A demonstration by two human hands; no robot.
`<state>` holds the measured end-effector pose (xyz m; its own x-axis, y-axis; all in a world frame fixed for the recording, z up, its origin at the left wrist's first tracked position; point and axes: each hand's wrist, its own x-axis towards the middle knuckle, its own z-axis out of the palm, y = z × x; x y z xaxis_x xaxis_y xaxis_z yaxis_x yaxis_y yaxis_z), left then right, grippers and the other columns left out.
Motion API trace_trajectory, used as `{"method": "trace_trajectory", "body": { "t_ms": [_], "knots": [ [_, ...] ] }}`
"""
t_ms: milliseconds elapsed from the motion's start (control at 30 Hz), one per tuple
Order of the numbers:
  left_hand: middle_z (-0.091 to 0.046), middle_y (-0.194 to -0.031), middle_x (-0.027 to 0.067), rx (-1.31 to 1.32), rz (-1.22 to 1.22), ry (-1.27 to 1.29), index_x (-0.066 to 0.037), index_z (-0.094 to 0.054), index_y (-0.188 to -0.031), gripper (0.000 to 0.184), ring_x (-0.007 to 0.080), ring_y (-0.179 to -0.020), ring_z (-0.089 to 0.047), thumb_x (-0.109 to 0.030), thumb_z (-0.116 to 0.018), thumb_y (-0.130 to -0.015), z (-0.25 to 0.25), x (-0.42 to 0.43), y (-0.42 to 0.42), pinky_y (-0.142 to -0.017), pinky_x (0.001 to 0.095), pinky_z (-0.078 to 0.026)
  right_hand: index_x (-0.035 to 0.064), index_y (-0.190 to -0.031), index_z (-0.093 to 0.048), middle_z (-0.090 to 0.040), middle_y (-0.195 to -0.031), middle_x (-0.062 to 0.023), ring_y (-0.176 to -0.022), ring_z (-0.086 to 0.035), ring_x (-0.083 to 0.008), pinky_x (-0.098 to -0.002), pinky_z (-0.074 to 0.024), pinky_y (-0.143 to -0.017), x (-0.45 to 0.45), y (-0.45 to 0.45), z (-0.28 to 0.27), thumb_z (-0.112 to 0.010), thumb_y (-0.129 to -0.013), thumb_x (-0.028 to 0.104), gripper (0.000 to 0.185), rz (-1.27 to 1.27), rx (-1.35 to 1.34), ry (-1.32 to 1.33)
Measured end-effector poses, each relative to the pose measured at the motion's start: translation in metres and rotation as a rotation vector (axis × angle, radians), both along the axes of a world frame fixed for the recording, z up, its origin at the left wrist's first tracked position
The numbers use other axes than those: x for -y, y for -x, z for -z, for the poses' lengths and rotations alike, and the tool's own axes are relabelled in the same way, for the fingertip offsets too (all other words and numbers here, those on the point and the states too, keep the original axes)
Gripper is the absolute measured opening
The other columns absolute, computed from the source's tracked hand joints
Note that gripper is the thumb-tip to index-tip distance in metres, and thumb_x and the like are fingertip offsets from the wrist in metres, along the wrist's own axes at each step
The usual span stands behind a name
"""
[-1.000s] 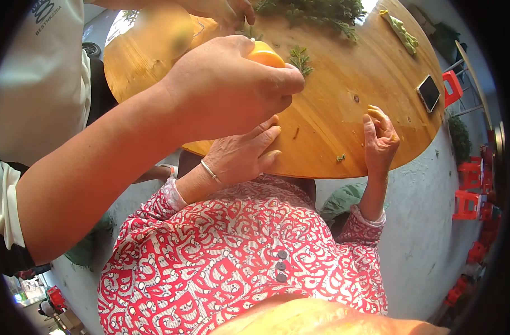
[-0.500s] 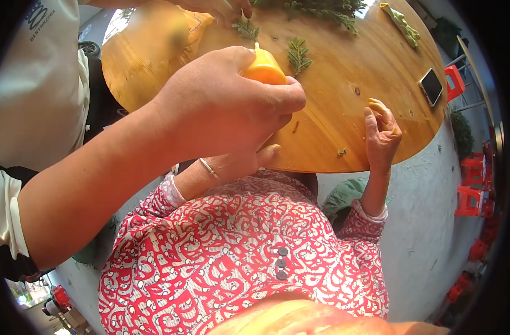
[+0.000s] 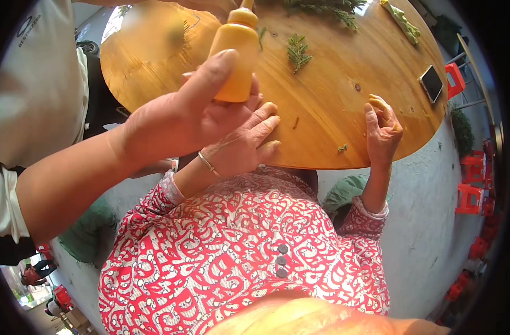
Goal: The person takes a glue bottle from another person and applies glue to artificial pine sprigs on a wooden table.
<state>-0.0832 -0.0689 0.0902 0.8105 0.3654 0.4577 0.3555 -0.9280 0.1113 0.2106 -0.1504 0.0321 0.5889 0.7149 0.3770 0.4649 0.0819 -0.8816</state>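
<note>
Two hands are ours at the near edge of the wooden table [image 3: 333, 128], and neither appears to hold anything. Our left hand [image 3: 238, 148], near the centre of the frame with a bracelet [image 3: 208, 163] at its wrist, lies with fingers stretched out and thumb apart, partly hidden behind a co-worker's hand [image 3: 207, 109]. Our right hand [image 3: 384, 135], right of centre, has its fingers half bent and a gap to the thumb, with a small green scrap [image 3: 342, 148] near it on the wood. We see the yellow bottle [image 3: 235, 62] in the co-worker's grip, above and left of centre, its nozzle [image 3: 247, 4] toward the top edge; the hold looks loose to us. If it slipped, the bottle could drop onto our left hand or the table, and a careless squeeze might let out its contents, though we cannot tell whether the nozzle is sealed. The two hands overlap in our view, so we cannot tell if they touch; a turn of that wrist could knock our fingers. The green sprig [image 3: 297, 52], upper centre, might be dragged by a passing arm, and a bump could push the phone [image 3: 431, 85], upper right, over the rim.
</note>
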Motion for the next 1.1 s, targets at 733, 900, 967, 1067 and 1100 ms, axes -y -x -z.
{"method": "trace_trajectory", "body": {
  "t_ms": [733, 900, 967, 1067, 1100],
  "knots": [
    [-0.056, -0.122, 0.0155, 0.101, -0.007, 0.162, 0.000, -0.060, -0.108, 0.040, 0.0373, -0.121, -0.048, -0.024, -0.068, -0.077, 0.041, 0.005, -0.010, -0.099, 0.0522, -0.038, -0.0046, -0.097, -0.064, -0.065, -0.101, -0.0127, -0.099, -0.060, -0.0184, -0.0304, -0.0447, -0.089, -0.017, 0.000, -0.010, -0.068, -0.082, 0.002, 0.017, -0.102, 0.255, -0.021],
    [-0.054, -0.123, 0.0157, 0.081, -0.008, 0.169, 0.000, -0.059, -0.109, 0.040, 0.0372, -0.123, -0.046, -0.025, -0.066, -0.079, 0.043, 0.006, -0.010, -0.099, 0.0542, -0.036, -0.0048, -0.095, -0.064, -0.065, -0.102, -0.0146, -0.097, -0.061, -0.0205, -0.0309, -0.0455, -0.089, -0.032, 0.001, -0.026, -0.068, -0.081, 0.003, 0.017, -0.141, 0.296, -0.021],
    [-0.054, -0.123, 0.0159, 0.091, 0.000, 0.189, 0.000, -0.059, -0.110, 0.040, 0.0373, -0.123, -0.045, -0.025, -0.065, -0.079, 0.043, 0.006, -0.011, -0.099, 0.0543, -0.036, -0.0046, -0.095, -0.064, -0.066, -0.102, -0.0140, -0.096, -0.061, -0.0203, -0.0307, -0.0461, -0.088, -0.034, 0.003, -0.024, -0.068, -0.081, 0.004, 0.017, -0.118, 0.297, -0.007],
    [-0.054, -0.123, 0.0160, 0.090, -0.006, 0.189, 0.000, -0.059, -0.110, 0.040, 0.0371, -0.123, -0.046, -0.025, -0.065, -0.079, 0.041, 0.005, -0.013, -0.099, 0.0542, -0.036, -0.0043, -0.096, -0.064, -0.066, -0.100, -0.0130, -0.094, -0.062, -0.0202, -0.0306, -0.0467, -0.087, -0.036, 0.000, -0.014, -0.068, -0.082, 0.005, 0.017, -0.090, 0.320, 0.019],
    [-0.054, -0.123, 0.0161, 0.086, -0.010, 0.183, 0.000, -0.059, -0.110, 0.040, 0.0370, -0.123, -0.046, -0.025, -0.065, -0.079, 0.041, 0.006, -0.013, -0.099, 0.0541, -0.036, -0.0042, -0.096, -0.064, -0.067, -0.099, -0.0126, -0.093, -0.062, -0.0203, -0.0306, -0.0469, -0.087, -0.035, -0.002, -0.011, -0.068, -0.082, 0.006, 0.017, -0.081, 0.329, 0.028]
  ]
}}
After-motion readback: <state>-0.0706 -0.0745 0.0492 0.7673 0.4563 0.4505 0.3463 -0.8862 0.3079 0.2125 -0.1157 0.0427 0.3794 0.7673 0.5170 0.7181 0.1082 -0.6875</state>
